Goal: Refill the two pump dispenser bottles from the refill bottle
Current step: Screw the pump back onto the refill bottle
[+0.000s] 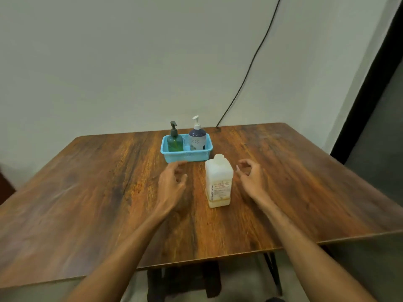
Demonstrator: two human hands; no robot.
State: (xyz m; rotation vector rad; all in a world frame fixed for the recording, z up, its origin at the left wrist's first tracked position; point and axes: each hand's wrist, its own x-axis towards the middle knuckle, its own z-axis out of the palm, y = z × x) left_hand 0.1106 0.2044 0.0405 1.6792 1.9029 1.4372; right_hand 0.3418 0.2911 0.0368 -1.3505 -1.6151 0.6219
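Note:
A square, translucent white refill bottle [219,182] with a capped neck stands upright at the middle of the wooden table [87,192]. Behind it, a blue plastic basket [187,155] holds two pump dispensers: a green bottle [174,142] with a dark pump on the left and a white-and-purple bottle [197,137] with a white pump on the right. My left hand [172,182] hovers just left of the refill bottle, fingers apart, empty. On the bottle's right my right hand [250,176] hangs with loosely curled fingers, also empty. Neither hand touches the bottle.
The table's far edge meets a pale wall, where a black cable [246,77] runs down to the tabletop. A dark frame [370,83] stands at the right. Black table legs [271,269] show below the near edge.

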